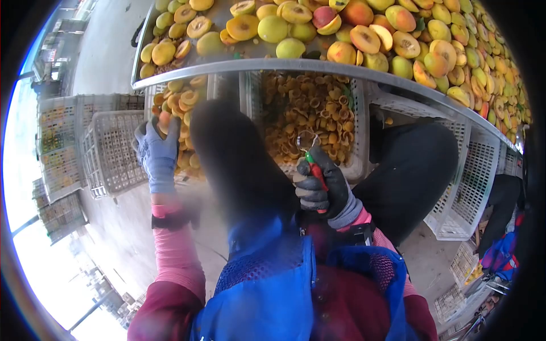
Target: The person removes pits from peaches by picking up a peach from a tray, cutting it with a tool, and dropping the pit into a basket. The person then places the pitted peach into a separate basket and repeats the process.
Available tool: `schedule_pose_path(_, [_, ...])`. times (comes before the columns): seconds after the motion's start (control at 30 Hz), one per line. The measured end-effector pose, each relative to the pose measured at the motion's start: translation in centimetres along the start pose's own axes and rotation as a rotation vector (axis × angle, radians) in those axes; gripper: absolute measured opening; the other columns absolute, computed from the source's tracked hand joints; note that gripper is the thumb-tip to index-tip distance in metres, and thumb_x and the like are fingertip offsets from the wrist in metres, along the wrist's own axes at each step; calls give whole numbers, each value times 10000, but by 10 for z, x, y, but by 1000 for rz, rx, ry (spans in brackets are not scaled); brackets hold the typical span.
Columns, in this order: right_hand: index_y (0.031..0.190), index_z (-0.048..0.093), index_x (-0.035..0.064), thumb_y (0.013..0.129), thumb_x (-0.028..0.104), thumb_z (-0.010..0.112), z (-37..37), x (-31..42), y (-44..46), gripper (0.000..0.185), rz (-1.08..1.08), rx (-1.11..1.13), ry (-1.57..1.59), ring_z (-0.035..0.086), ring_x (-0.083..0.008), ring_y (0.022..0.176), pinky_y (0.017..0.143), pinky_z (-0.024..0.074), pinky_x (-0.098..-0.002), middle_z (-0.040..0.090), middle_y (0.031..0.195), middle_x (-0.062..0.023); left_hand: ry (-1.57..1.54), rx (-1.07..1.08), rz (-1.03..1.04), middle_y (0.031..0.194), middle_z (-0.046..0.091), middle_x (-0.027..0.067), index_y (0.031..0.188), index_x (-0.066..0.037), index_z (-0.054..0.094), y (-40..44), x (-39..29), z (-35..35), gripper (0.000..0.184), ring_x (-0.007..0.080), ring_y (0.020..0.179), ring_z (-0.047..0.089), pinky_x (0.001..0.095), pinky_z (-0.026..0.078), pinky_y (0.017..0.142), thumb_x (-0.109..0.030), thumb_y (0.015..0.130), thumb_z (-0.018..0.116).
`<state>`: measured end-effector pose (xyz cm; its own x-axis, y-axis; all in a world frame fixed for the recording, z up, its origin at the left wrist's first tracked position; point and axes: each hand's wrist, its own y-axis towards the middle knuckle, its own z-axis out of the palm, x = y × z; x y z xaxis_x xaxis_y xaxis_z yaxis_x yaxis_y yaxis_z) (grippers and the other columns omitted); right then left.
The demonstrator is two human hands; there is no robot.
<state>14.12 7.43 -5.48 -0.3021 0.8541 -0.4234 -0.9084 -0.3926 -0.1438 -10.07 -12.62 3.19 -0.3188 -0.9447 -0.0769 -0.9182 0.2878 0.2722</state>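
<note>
My left hand [157,150], in a grey-blue glove, is over the left crate of peach halves [189,99]. Its thumb and fingers are round an orange-pink peach half [164,119]. In front of my body, my right hand [319,184], in a dark-coated glove, is closed on the red and green handle of a pitting knife [316,169]. The tool's looped metal blade points up and away from me, with no fruit on it. Beneath it, between my knees, stands a crate of brownish scooped-out pieces [307,113].
A metal-edged table [273,63] heaped with whole and halved peaches [398,45] crosses the top. Stacked plastic crates [114,148] stand at left, more crates [469,176] at right. Another person's dark-clothed leg [500,210] shows at the far right.
</note>
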Motion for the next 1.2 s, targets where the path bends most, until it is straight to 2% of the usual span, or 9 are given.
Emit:
schedule_pose_path(0.17, [832, 555, 136, 925, 533, 439, 4, 7, 11, 424, -102, -325, -122, 320, -70, 383, 345, 286, -214, 383, 547, 44, -460, 159, 200, 932, 637, 162, 1000, -71, 663, 23, -129, 8, 421, 273, 926, 600, 379, 457, 829, -445, 807, 641])
schedule_pose_path(0.3, [831, 551, 151, 913, 542, 461, 4, 10, 7, 410, -256, -427, -290, 348, -75, 390, 348, 294, -214, 433, 555, 41, -29, 535, 389, 1011, 655, 146, 938, -47, 633, 67, -214, 51, 535, 290, 951, 625, 375, 482, 815, -534, 721, 672])
schedule_pose_path(0.53, [858, 545, 127, 870, 571, 520, 22, 24, 4, 444, -400, -698, -463, 399, -83, 390, 351, 312, -213, 462, 560, 25, -67, 484, 669, 1032, 639, 169, 1124, -1, 548, 97, -203, 83, 562, 290, 968, 626, 353, 482, 815, -443, 793, 653])
schedule_pose_path(0.7, [918, 544, 65, 936, 437, 480, 55, 17, -7, 378, -632, -616, -794, 410, -105, 377, 340, 330, -237, 479, 564, -10, -1551, 808, -216, 997, 615, 109, 1132, 27, 540, 20, -173, 42, 341, 160, 899, 597, 244, 473, 764, -160, 850, 578])
schedule_pose_path(0.73, [945, 547, 50, 948, 398, 480, 62, 15, -6, 354, -662, -588, -887, 406, -110, 370, 335, 332, -244, 483, 565, -16, -1402, 764, 100, 1024, 608, 103, 1166, 28, 528, 3, -164, 52, 366, 155, 905, 592, 252, 476, 766, -179, 865, 547])
schedule_pose_path(0.83, [991, 555, 30, 922, 246, 548, 84, 6, 6, 227, -594, -690, -1122, 519, -125, 502, 441, 385, -271, 535, 641, -54, -1720, 1003, -279, 1066, 585, 89, 1187, -11, 514, -43, -176, 18, 387, 153, 907, 574, 274, 481, 762, -265, 911, 423])
schedule_pose_path(0.9, [1042, 547, 4, 913, 191, 531, 49, 2, 15, 228, -1283, -552, -1862, 582, -225, 633, 554, 441, -337, 581, 741, -126, -1823, 906, -449, 1015, 583, 70, 1156, -19, 524, -60, -179, 18, 370, 130, 888, 560, 256, 465, 759, -294, 933, 416])
schedule_pose_path(1.07, [1279, 425, -44, 949, 115, 456, 56, -17, 1, 367, -832, -615, -1559, 561, -150, 858, 755, 471, -257, 559, 1047, -115, -1535, 608, -234, 977, 586, 65, 1115, -9, 558, -81, -179, 14, 343, 119, 868, 544, 255, 449, 769, -291, 981, 416])
schedule_pose_path(1.2, [1276, 429, -52, 951, 147, 459, 50, -23, 0, 382, -1047, -552, -1856, 555, -191, 854, 780, 458, -312, 563, 1025, -141, -1557, 457, -168, 960, 599, 75, 1095, 11, 568, -90, -179, 19, 293, 125, 864, 547, 255, 450, 770, -226, 970, 450])
